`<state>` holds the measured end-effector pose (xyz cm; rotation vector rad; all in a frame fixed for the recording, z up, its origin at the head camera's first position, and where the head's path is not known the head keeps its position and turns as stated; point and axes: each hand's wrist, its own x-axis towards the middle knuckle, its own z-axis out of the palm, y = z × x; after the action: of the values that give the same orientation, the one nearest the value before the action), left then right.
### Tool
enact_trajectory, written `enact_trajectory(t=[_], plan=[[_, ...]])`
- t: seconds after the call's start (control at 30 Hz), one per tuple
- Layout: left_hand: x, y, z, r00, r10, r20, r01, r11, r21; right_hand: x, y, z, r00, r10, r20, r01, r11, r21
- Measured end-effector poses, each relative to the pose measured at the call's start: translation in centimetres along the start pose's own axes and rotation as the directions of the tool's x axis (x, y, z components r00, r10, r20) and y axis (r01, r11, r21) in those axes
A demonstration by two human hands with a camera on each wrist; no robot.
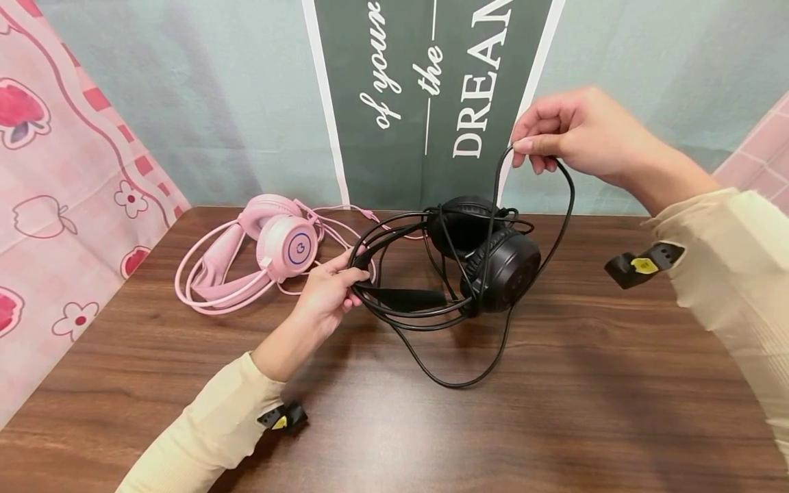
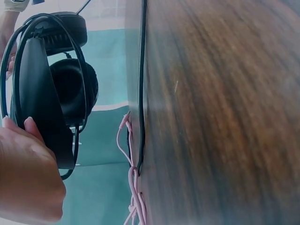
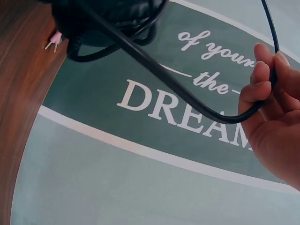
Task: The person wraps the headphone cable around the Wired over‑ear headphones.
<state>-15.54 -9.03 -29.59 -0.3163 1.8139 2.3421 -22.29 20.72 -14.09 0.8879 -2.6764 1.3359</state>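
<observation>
My left hand grips the black headphones by the headband end, and the ear cups point away to the right. In the left wrist view the headphones appear tilted, the thumb and fingers at the band. Up and to the right, my right hand pinches a loop of the black cable. The right wrist view has the cable running through the curled fingers of the right hand. Cable loops also cross the ear cups and hang below the headband.
Pink headphones lie on the brown wooden table at the left, beside my left hand, with their pink cable behind. A cloth backdrop with white lettering hangs along the table's far edge, and a pink patterned cloth borders the left side.
</observation>
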Motion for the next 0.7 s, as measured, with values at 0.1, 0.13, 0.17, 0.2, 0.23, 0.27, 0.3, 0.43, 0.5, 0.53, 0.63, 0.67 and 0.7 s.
enact_trajectory(t=[0.1, 0.13, 0.17, 0.2, 0.23, 0.27, 0.3, 0.43, 0.5, 0.53, 0.63, 0.67, 0.7], plan=[[0.0, -0.1, -0.2, 1.0, 0.003, 0.01, -0.003, 1.0, 0.011, -0.2, 0.3, 0.0, 1.0, 0.004, 0.005, -0.003, 1.0, -0.027], [0.0, -0.1, -0.2, 1.0, 0.007, 0.011, -0.007, 1.0, 0.013, -0.2, 0.4, -0.1, 1.0, 0.003, 0.005, -0.003, 0.999, -0.037], [0.0, -0.1, -0.3, 1.0, 0.01, 0.013, -0.011, 1.0, 0.016, -0.3, 0.5, -0.1, 1.0, 0.004, 0.005, -0.003, 0.999, -0.047], [0.0, -0.1, -0.4, 1.0, 0.014, 0.016, -0.014, 1.0, 0.02, -0.4, 0.6, -0.2, 1.0, 0.005, 0.008, -0.005, 0.998, -0.059], [0.0, -0.1, -0.4, 1.0, 0.017, 0.016, -0.018, 1.0, 0.023, -0.5, 0.7, -0.2, 1.0, 0.007, 0.007, -0.007, 0.997, -0.071], [0.0, 0.0, -0.5, 1.0, 0.021, 0.016, -0.022, 0.999, 0.023, -0.5, 0.8, -0.2, 1.0, 0.01, 0.008, -0.009, 0.997, -0.081], [-0.1, 0.0, -0.5, 1.0, 0.025, 0.016, -0.025, 0.999, 0.024, -0.6, 0.9, -0.3, 1.0, 0.014, 0.009, -0.013, 0.996, -0.086], [-0.2, 0.1, -0.6, 0.999, 0.028, 0.027, -0.029, 0.999, 0.03, -0.9, 1.4, -0.3, 1.0, 0.026, 0.01, -0.025, 0.994, -0.109], [-0.2, 0.1, -0.6, 0.999, 0.029, 0.034, -0.03, 0.999, 0.033, -1.1, 1.7, -0.3, 0.999, 0.029, 0.015, -0.027, 0.993, -0.115], [-0.2, 0.1, -0.6, 0.999, 0.029, 0.039, -0.031, 0.999, 0.038, -1.1, 1.8, -0.3, 0.999, 0.03, 0.017, -0.028, 0.993, -0.118], [-0.3, 0.1, -0.6, 0.999, 0.022, 0.049, -0.025, 0.999, 0.049, -1.3, 2.0, -0.2, 0.999, 0.036, 0.027, -0.033, 0.992, -0.122], [-0.3, 0.1, -0.6, 0.998, 0.018, 0.053, -0.021, 0.998, 0.052, -1.3, 2.1, -0.1, 0.999, 0.039, 0.028, -0.035, 0.992, -0.123], [-0.4, 0.1, -0.6, 0.998, 0.012, 0.058, -0.015, 0.998, 0.053, -1.3, 2.2, -0.1, 0.999, 0.041, 0.028, -0.038, 0.991, -0.127]])
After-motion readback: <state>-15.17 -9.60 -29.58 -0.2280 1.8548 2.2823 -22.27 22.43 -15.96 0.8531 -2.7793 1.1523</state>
